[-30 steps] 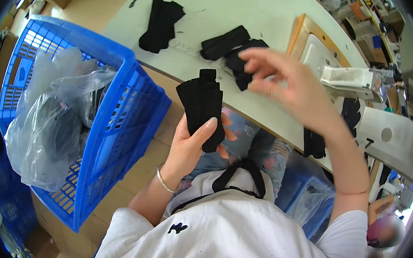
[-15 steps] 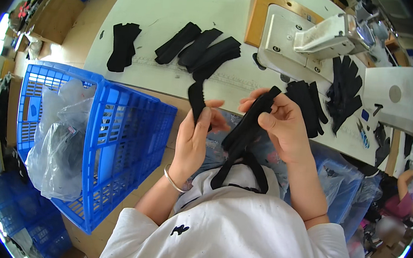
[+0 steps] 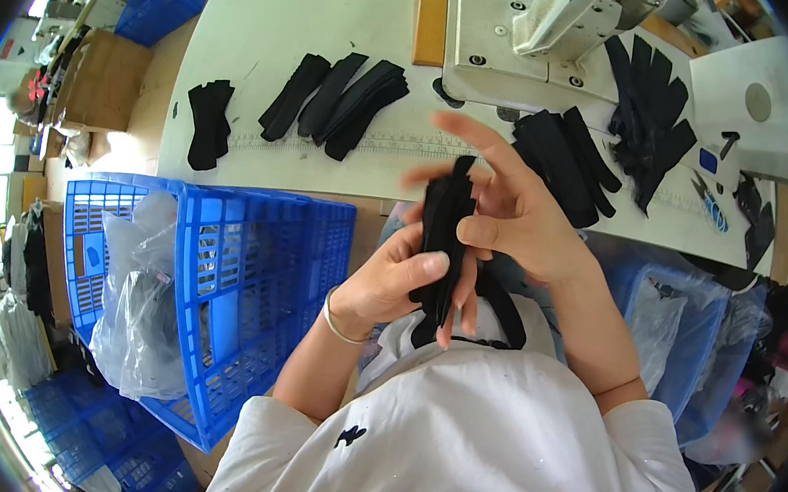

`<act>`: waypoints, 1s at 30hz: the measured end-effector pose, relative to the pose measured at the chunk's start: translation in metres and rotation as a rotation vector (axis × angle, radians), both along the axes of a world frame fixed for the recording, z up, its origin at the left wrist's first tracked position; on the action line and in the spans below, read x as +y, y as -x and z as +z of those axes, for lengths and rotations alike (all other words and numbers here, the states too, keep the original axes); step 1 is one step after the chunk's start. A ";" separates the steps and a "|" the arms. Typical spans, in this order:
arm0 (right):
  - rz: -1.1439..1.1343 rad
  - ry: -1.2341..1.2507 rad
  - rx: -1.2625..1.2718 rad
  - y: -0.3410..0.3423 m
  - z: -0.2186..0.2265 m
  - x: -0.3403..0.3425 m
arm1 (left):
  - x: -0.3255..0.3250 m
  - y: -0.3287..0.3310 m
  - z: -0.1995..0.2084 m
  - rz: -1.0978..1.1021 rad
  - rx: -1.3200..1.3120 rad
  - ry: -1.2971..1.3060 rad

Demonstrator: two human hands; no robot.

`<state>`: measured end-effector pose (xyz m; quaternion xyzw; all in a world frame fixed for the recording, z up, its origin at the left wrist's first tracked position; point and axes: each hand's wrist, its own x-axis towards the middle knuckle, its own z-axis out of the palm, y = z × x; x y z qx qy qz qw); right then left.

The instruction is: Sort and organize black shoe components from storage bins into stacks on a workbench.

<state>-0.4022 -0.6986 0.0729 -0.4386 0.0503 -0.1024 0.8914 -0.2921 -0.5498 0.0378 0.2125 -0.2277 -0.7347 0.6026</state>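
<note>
Between my hands, in front of my chest, is a stack of black fabric strips (image 3: pixel 442 236) with uneven, notched edges. My left hand (image 3: pixel 391 274) grips its lower part, the thumb lying across the front and fingertips showing beyond the far side. At the upper right, my right hand (image 3: pixel 520 215) has its thumb against the stack's edge and some fingers behind it; its index finger points outward to the left. More black strips lie beyond on the table: a small pile (image 3: pixel 207 124) at left, several fanned piles (image 3: pixel 337 103) in the middle, and a pile (image 3: pixel 558 167) right of my hands.
A white sewing machine (image 3: pixel 518 40) stands at the back of the pale table (image 3: pixel 274 16). Right of it lie fanned black pieces (image 3: pixel 649 109) and blue-handled scissors (image 3: pixel 711 203). A blue crate (image 3: pixel 256 299) with plastic bags is on my left; a blue bin (image 3: pixel 702 342) is on my right.
The separate strip in my left hand has joined the stack, and both hands have come together on it. The view has shifted, so the table things appear further left.
</note>
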 end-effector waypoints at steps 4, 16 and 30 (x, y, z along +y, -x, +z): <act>-0.044 0.480 0.061 0.000 -0.005 -0.002 | -0.001 0.015 0.005 0.205 -0.165 -0.165; -0.199 0.819 0.047 -0.014 -0.017 0.005 | 0.002 0.027 -0.001 0.310 -0.209 -0.272; -0.413 0.544 0.061 -0.013 -0.014 0.006 | 0.002 0.033 0.023 0.477 -0.033 -0.345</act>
